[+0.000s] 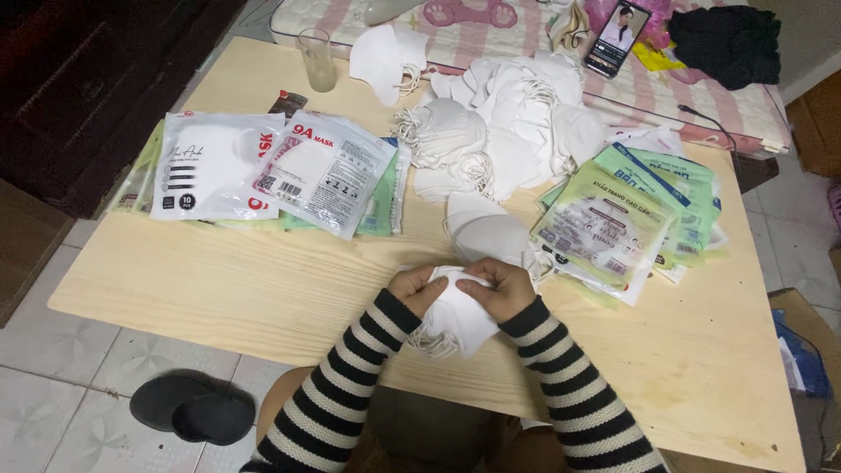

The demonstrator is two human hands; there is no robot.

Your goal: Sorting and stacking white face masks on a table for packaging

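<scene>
Both my hands grip a small stack of white face masks (455, 317) at the near edge of a light wooden table (263, 271). My left hand (416, 287) pinches the stack's left top edge. My right hand (501, 287) clasps its right side. Ear loops dangle from the stack's lower end. I wear black-and-white striped sleeves. Just beyond my hands lie a few loose white masks (482, 229), and farther back a big heap of white masks (504, 123).
Printed mask packets (263, 166) lie at the table's left, green-and-white packets (626, 219) at the right. A drinking glass (317, 60) stands at the far edge. A phone (618, 37) and dark cloth (725, 42) rest on a pink mattress behind. Dark slippers (193, 410) sit on the tiled floor.
</scene>
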